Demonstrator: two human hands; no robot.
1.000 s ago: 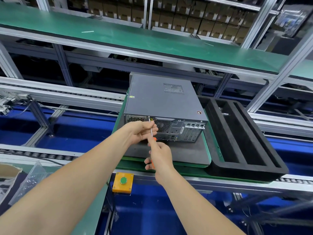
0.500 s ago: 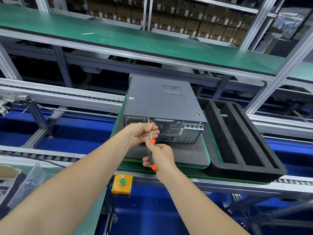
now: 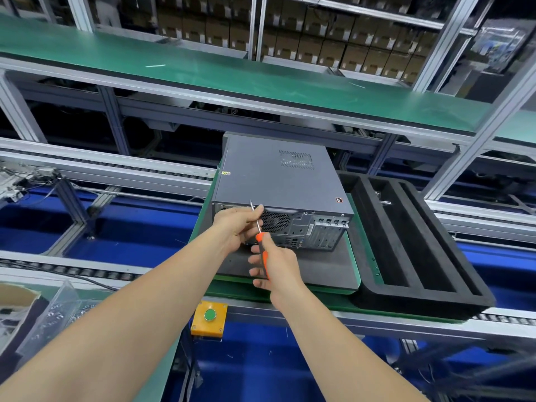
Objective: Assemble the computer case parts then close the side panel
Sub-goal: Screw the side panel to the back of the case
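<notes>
Against the view from 1 second ago, my right hand (image 3: 278, 268) has shifted on the screwdriver (image 3: 263, 250). More of the orange handle now shows, and the fingers wrap it loosely, as if re-gripping between turns. My left hand (image 3: 239, 227) keeps pinching the bare metal shaft, steadying it. The tip stays at the upper rear edge of the computer case (image 3: 304, 230), left of the fan grille. I cannot see the screw itself.

I judge this to be the fastening step. The side panel (image 3: 275, 181) already lies closed as the top face of the case, so the task looks nearly done. What remains is seating this screw.

The case lies flat on a grey mat (image 3: 319, 265), and that sits on a green pallet (image 3: 356, 242) on the conveyor line. Just beside it on the right lies a black foam tray (image 3: 420, 306) with 3 long slots. A yellow button box (image 3: 208, 317) with 1 green button hangs from the near rail. Above runs a green shelf (image 3: 261, 76), and cardboard boxes (image 3: 319, 44) are stacked behind it. Blue flooring (image 3: 130, 233) shows beneath the aluminium frames.
</notes>
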